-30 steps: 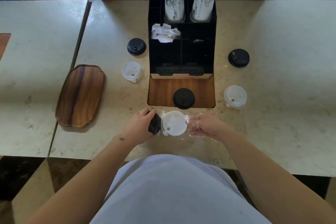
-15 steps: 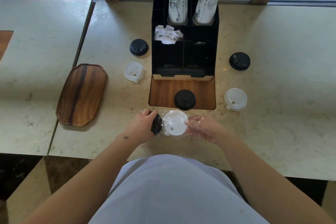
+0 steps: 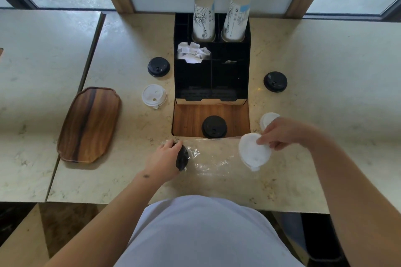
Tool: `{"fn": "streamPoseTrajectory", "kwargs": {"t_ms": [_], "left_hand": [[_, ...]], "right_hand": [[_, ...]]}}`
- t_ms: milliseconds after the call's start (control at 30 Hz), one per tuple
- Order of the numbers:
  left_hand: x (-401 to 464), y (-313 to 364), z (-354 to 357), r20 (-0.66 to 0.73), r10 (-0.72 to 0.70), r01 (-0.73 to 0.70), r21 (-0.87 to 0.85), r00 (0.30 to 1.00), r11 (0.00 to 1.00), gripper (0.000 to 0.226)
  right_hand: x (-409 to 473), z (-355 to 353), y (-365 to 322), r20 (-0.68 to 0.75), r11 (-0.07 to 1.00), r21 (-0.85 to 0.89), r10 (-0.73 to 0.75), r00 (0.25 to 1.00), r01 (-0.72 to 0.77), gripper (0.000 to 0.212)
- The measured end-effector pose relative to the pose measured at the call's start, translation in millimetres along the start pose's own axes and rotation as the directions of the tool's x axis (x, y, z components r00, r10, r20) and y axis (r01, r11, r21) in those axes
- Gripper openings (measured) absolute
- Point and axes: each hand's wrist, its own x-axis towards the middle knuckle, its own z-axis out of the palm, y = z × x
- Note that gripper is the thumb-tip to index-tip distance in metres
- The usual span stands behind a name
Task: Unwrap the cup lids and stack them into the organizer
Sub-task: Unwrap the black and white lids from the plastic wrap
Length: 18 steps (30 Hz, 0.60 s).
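Observation:
My right hand (image 3: 280, 134) holds a white lid (image 3: 252, 151) by its rim, lifted off the table to the right of the clear plastic wrap (image 3: 208, 162). My left hand (image 3: 165, 160) grips a black lid (image 3: 181, 158) still inside the wrap's left end, on edge against the table. The black organizer (image 3: 211, 76) stands at the back with a wooden base (image 3: 191, 117) in front; one black lid (image 3: 214, 126) lies on that base.
Loose lids lie on the table: black (image 3: 158, 67) and white (image 3: 154, 95) left of the organizer, black (image 3: 275, 81) and white (image 3: 267, 119) to its right. Two paper cup stacks (image 3: 219, 17) and crumpled paper (image 3: 192, 52) sit in the organizer. A wooden tray (image 3: 89, 124) lies left.
My right hand has pulled the white lid out of the wrap and carried it right. My left hand still pins the black lid in the wrap, now flattened and empty on the right.

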Motion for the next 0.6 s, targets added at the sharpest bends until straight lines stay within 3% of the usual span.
{"fn": "streamPoseTrajectory", "kwargs": {"t_ms": [100, 167, 267, 333, 433, 600], "left_hand": [[1, 0, 1, 0.001, -0.009, 0.009, 0.004, 1.0, 1.0, 0.091], [1, 0, 2, -0.006, -0.009, 0.009, 0.007, 1.0, 1.0, 0.09], [1, 1, 4, -0.018, -0.025, 0.025, 0.011, 1.0, 1.0, 0.089], [1, 2, 4, -0.025, -0.031, 0.031, 0.011, 0.999, 0.999, 0.088], [1, 2, 2, -0.04, -0.026, 0.027, 0.016, 0.999, 1.0, 0.086], [-1, 2, 2, -0.047, -0.025, 0.027, 0.027, 0.999, 0.999, 0.085]], "right_hand": [[2, -35, -26, -0.072, 0.952, -0.305, -0.063, 0.995, 0.038, 0.029], [6, -49, -46, -0.168, 0.9, -0.419, -0.209, 0.963, 0.122, 0.028], [19, -49, -71, -0.34, 0.852, -0.411, -0.474, 0.812, 0.326, 0.027], [37, -40, -82, -0.448, 0.824, -0.412, -0.554, 0.702, 0.388, 0.033], [68, -23, -88, -0.505, 0.783, -0.496, -0.612, 0.609, 0.375, 0.035], [105, -4, -84, -0.494, 0.726, -0.628, -0.65, 0.578, 0.28, 0.031]]}}
